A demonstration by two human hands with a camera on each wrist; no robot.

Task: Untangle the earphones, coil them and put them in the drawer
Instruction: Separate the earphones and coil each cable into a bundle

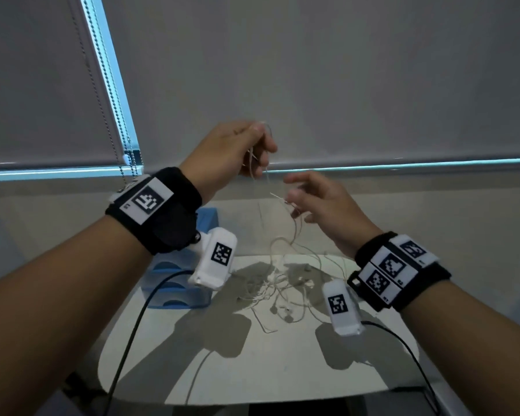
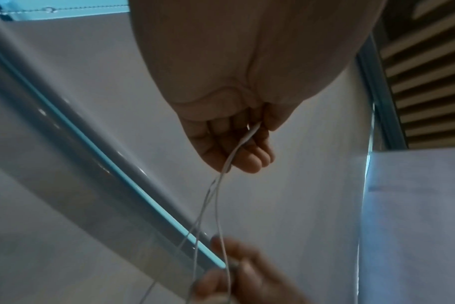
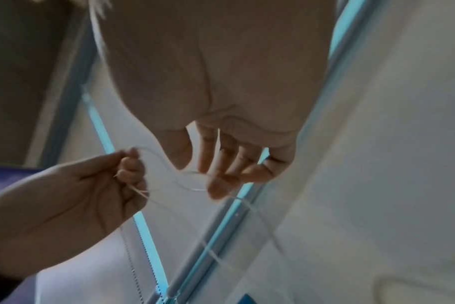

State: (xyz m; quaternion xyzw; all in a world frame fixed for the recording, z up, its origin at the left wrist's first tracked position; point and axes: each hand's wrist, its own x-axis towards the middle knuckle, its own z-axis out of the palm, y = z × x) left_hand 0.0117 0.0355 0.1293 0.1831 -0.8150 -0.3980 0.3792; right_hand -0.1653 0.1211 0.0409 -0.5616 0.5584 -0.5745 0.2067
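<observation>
The white earphones lie in a tangle [image 1: 279, 291] on the white table [image 1: 252, 373], and strands [image 1: 295, 229] rise from it to both hands. High above the table, my left hand [image 1: 252, 142] pinches the cable [image 2: 217, 205] between thumb and curled fingers [image 2: 249, 158]. Lower and to the right, my right hand [image 1: 297, 190] has its fingers spread and loosely bent. A strand [image 3: 198, 189] crosses its fingertips [image 3: 216, 189] without being pinched. In the right wrist view my left hand [image 3: 127, 170] shows at the left. The blue drawer unit [image 1: 174, 283] stands at the table's back left, partly behind my left wrist.
Grey roller blinds [image 1: 342, 85] hang behind the table, with a bead chain [image 1: 111, 115] at the left. Black cables [image 1: 132, 325] trail from the wrist cameras over the table's front edge. Bare tabletop lies in front of the tangle.
</observation>
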